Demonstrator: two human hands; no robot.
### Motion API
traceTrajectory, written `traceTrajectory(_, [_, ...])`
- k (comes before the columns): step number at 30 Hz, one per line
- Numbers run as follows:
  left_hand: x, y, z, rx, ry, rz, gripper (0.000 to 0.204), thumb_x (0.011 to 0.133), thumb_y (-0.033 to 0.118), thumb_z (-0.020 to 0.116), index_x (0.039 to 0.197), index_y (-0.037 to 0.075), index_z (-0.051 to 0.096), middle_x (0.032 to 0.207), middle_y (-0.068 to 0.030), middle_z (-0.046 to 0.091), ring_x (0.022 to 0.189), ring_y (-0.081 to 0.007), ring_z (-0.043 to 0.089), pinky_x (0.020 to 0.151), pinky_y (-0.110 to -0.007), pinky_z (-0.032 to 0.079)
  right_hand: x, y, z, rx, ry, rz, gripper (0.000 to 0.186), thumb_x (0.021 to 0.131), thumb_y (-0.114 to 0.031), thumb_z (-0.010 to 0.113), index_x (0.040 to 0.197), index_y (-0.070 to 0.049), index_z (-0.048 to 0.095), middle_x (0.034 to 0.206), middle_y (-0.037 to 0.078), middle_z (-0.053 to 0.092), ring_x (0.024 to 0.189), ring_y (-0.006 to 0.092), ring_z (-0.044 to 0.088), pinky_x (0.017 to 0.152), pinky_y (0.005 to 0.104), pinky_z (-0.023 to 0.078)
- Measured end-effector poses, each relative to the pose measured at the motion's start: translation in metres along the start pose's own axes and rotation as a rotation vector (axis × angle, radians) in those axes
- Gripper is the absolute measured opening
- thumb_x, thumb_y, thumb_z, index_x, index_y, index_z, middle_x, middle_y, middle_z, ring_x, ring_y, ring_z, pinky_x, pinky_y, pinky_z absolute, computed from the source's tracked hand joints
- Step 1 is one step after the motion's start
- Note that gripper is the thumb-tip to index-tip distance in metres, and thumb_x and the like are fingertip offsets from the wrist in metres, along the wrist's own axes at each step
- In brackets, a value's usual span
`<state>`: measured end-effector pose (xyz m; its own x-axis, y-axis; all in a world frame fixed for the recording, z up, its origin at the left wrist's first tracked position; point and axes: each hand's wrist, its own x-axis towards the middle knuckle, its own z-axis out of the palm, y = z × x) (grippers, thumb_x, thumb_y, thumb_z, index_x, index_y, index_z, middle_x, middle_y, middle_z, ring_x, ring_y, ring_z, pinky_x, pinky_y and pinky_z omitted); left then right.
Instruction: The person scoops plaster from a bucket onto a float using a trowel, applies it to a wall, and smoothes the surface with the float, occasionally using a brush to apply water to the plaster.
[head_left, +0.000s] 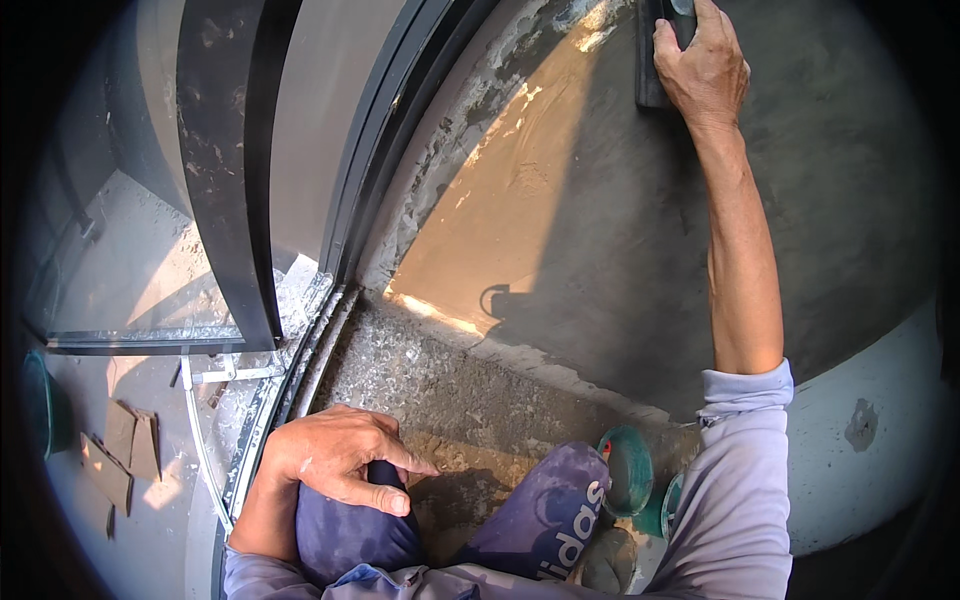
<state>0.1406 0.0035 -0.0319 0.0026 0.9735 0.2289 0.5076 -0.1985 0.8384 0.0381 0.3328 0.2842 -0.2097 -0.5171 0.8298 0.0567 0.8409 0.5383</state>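
My right hand (703,70) reaches far forward and grips the handle of a dark plastering trowel (652,55). The trowel's long blade lies against a broad grey cement surface (650,220), smooth and damp-looking. A wedge of sunlight falls on the left part of that surface. My left hand (345,455) rests over my left knee, holding nothing, with its thumb and index finger extended and the other fingers bent down. A spot of whitish material clings to its back.
Left of the cement runs a dark window or door frame (375,140) with an open glazed sash (235,180) and a white stay arm (195,420). Beside my right knee stand green containers (628,470). Broken tile-like pieces (120,440) and another green bucket (45,405) lie beyond the frame.
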Motion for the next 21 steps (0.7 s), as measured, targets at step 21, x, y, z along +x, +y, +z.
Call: traceTrajectory(21, [0.005,0.01,0.002,-0.002,0.024,-0.009,0.069,0.081,0.055,0.079,0.125,0.002,0.071,0.097,-0.0133,0.077,0.084,-0.0317,0.066,0.077,-0.039,0.054,-0.201,-0.126,0.025,0.176,-0.434,-0.141,0.07,0.072,-0.02,0.08,0.135,-0.006,0.053,0.094,0.007,0.055,0.085,0.0234,0.062,0.072,0.0346,0.057])
